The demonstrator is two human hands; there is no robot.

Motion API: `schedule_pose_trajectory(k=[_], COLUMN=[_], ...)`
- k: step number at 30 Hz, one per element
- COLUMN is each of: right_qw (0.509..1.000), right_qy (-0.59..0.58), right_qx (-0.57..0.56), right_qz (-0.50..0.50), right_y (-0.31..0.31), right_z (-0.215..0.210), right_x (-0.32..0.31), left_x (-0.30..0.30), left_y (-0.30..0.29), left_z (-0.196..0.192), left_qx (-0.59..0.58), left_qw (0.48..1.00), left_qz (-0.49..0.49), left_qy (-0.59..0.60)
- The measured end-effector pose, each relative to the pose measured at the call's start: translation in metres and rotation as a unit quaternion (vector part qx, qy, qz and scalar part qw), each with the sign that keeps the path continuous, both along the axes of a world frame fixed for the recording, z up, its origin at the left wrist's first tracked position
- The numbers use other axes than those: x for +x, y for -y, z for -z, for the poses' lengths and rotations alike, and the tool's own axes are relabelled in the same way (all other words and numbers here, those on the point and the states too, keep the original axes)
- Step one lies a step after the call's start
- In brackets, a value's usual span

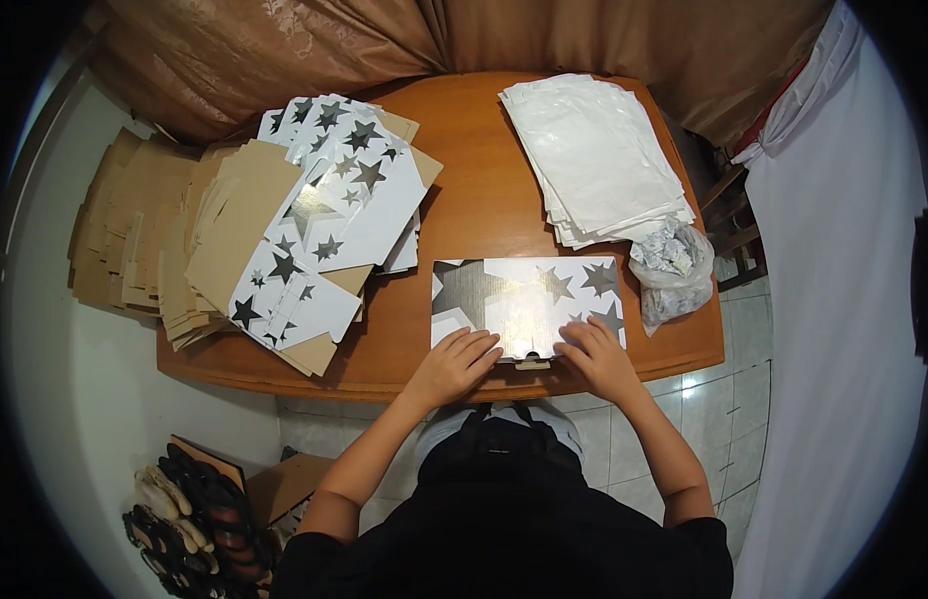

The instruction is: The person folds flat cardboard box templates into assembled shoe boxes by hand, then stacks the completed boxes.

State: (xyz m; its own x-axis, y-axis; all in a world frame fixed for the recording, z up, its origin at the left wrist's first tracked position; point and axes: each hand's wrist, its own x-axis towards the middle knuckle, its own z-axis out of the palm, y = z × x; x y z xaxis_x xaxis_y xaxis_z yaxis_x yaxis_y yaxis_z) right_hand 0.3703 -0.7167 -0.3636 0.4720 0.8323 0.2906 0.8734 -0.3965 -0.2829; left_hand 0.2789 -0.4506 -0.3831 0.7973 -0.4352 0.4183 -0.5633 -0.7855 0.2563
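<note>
A white cardboard box (514, 290) with grey and silver stars lies near the front edge of the wooden table. Its lid looks closed, and a small brown flap (532, 365) sticks out at the middle of the near side. My left hand (456, 365) rests on the box's near left part, fingers stretched out over the top. On the near right part lies my right hand (601, 361), its fingers spread on the lid. Neither hand grips anything. The thumbs are partly hidden along the near edge.
Flat star-printed cardboard blanks (369, 215) fan over brown cardboard (224, 220) at the left. White sheets or bags (594, 150) are stacked at the back right. Beside the box sits a clear plastic bag (673, 280) of crumpled pieces. Shoes (199, 519) stand on the floor, lower left.
</note>
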Motion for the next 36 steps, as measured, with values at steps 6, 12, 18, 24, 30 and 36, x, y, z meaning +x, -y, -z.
schedule_pose_trajectory(k=[6, 12, 18, 24, 30, 36], right_qw=[0.995, 0.993, 0.989, 0.990, 0.989, 0.992], right_qy=[0.038, 0.057, 0.082, 0.070, 0.032, 0.040], right_qx=[0.087, 0.098, 0.119, 0.118, 0.134, 0.105], right_qz=[0.022, 0.012, 0.011, 0.023, 0.049, 0.058], right_y=[0.006, 0.010, 0.011, 0.011, 0.007, -0.007], right_z=[0.013, 0.027, 0.037, 0.041, 0.042, 0.028], right_x=[-0.009, -0.008, -0.009, -0.010, -0.011, -0.022], left_x=[-0.007, -0.004, -0.003, -0.003, -0.003, -0.005], left_y=[0.002, 0.003, 0.004, 0.006, 0.011, 0.043], left_z=[0.001, -0.002, 0.003, 0.016, 0.021, 0.011], left_qx=[-0.014, -0.021, -0.052, -0.097, -0.095, -0.066], left_qw=[0.999, 0.998, 0.996, 0.993, 0.993, 0.996], left_qz=[-0.009, -0.003, 0.015, 0.010, -0.018, -0.065], left_qy=[0.029, 0.064, 0.074, 0.062, 0.064, 0.014])
